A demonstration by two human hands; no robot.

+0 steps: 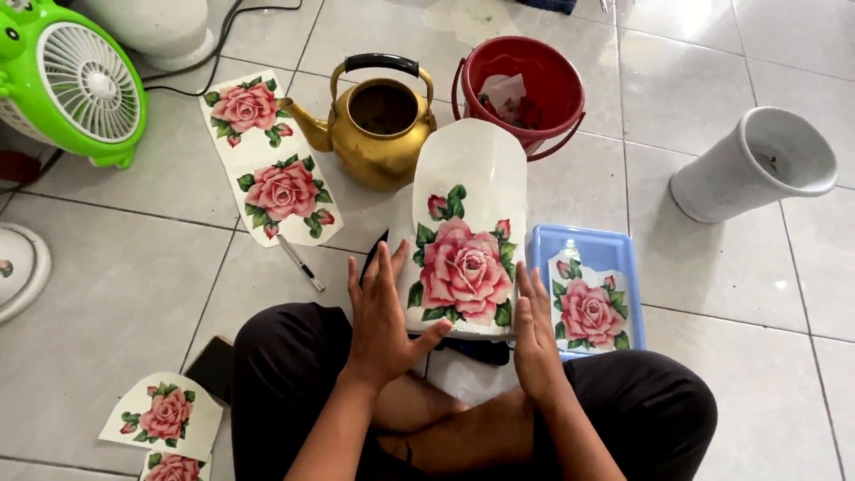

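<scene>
Vase (468,191) with a rose decal lies on the lap, cupped between both open palms: left hand (381,312) and right hand (534,330) press its sides. Beyond the vase stand a kettle (378,125) and bucket (525,85); right of it, a blue tray (588,245).

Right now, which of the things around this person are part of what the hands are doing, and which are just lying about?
In hand:
left hand and right hand, flat on either side of a white vase
rose decal on the vase
blue tray holding another decal
rose sheets on the floor

Lying about:
brass kettle
red bucket
green fan
second white vase
pen
</scene>
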